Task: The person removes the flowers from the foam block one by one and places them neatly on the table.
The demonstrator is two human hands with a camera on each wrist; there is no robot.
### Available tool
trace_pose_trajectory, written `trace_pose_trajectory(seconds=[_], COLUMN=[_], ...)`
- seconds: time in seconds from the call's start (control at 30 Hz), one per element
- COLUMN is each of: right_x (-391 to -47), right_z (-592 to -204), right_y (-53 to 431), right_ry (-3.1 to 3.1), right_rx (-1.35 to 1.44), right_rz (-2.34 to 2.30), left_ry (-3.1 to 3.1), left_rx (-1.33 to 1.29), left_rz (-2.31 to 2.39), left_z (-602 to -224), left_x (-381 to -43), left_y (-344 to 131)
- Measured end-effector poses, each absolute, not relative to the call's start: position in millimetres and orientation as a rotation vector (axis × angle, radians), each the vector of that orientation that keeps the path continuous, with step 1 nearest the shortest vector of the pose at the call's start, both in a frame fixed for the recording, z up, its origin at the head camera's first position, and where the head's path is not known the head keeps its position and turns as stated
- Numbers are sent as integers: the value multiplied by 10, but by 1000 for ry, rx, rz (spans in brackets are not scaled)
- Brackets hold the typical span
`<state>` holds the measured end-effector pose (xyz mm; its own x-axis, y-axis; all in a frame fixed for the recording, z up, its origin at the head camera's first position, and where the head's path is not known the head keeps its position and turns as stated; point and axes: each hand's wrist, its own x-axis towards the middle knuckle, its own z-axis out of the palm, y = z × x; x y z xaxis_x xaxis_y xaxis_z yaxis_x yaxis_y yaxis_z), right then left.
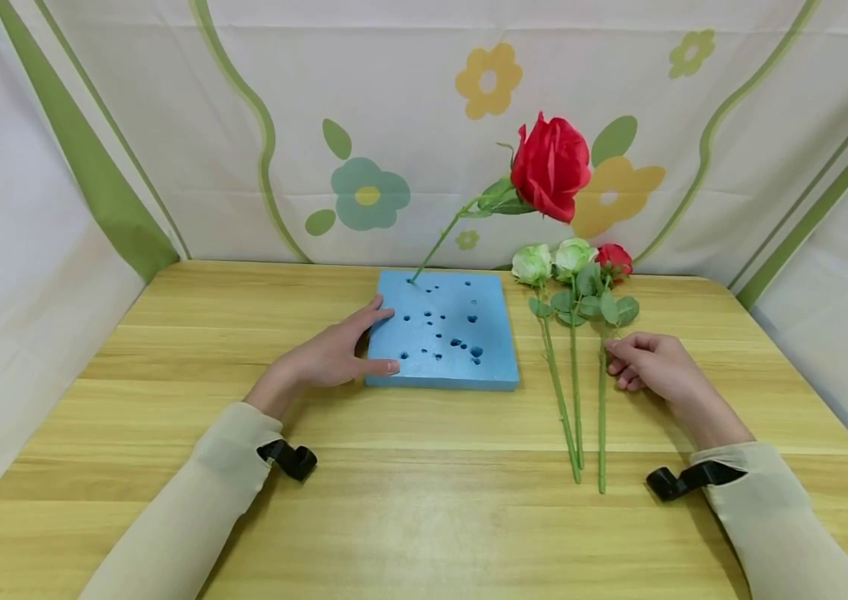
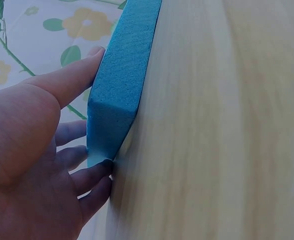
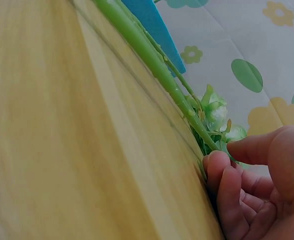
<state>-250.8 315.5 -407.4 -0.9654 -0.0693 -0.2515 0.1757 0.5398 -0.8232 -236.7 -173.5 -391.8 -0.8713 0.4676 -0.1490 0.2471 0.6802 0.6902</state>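
Note:
My left hand (image 1: 330, 352) rests at the left edge of a square blue foam block (image 1: 442, 333) pitted with holes. Its thumb and index finger lie spread over the top, and the left wrist view shows other fingers (image 2: 94, 177) against the side. A large red rose (image 1: 551, 167) stands in a hole near the block's far left corner, leaning right. With thumb and fingertips my right hand (image 1: 652, 365) pinches the green stem (image 3: 157, 70) of a smaller red rose (image 1: 614, 262) lying on the table. Two pale green-white roses, one left (image 1: 532, 265) and one middle (image 1: 574, 257), lie beside it.
The wooden table (image 1: 409, 517) has a white cloth backdrop (image 1: 424, 100) printed with flowers along its far edge. White cloth also hangs at both sides. A black wrist mount is strapped on each sleeve, left (image 1: 292, 460) and right (image 1: 682, 482).

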Motion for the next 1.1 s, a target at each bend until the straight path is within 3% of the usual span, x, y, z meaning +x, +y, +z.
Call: trace_pose_trajectory(seconds=[1.1], right_x=[-2529], right_z=[-4132], right_y=[3162], right_ry=[2566], right_rx=[92], right_rz=[-1413], left_ry=[2577], left_rx=[572], left_rz=[1019], left_z=[-3955], left_x=[-2391], left_y=[-1747])
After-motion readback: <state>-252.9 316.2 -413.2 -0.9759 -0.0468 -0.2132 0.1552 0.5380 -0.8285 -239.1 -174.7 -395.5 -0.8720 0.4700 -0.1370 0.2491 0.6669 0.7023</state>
